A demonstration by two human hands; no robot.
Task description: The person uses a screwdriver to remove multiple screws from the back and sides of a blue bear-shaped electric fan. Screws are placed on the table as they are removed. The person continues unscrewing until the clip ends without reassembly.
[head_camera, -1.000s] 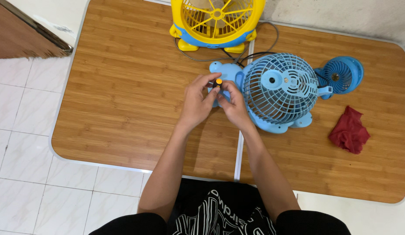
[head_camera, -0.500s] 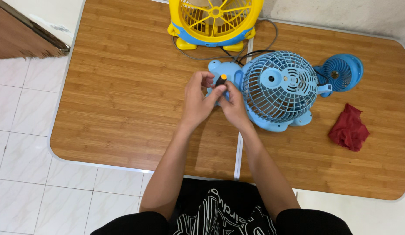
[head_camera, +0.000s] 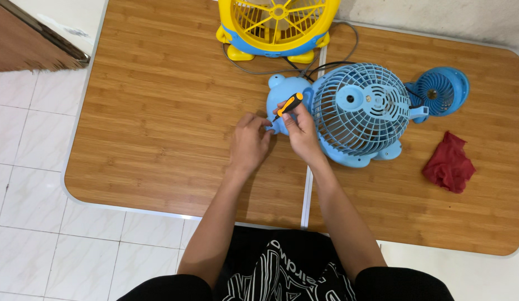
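A small screwdriver with an orange and black handle (head_camera: 289, 105) sits in the right hand (head_camera: 300, 132), with the fingers (head_camera: 287, 119) pinched tight around it. The tool is tilted, its handle up and to the right, its tip down by the left end of a light blue plastic fan (head_camera: 340, 114). This fan lies on its back on the brown wooden tabletop (head_camera: 159, 111), and its round wire cage faces up. The left hand (head_camera: 248, 144) rests just beside the fan's rounded blue base, with its fingers curled close together at the edge of that base; you cannot tell if they pinch something tiny. The two hands are near each other, and they cover part of the blue base, so the spot where the tip touches is hidden. A yellow plastic fan with a blue band (head_camera: 276, 25) stands at the far edge of the tabletop, and dark cords (head_camera: 326, 67) run between it and the blue fan. A smaller round blue fan (head_camera: 442, 89) lies just to the right of the big blue one. A crumpled red cloth (head_camera: 450, 164) lies near the right edge, well apart from the hands. White floor tiles (head_camera: 31, 167) show on the left.
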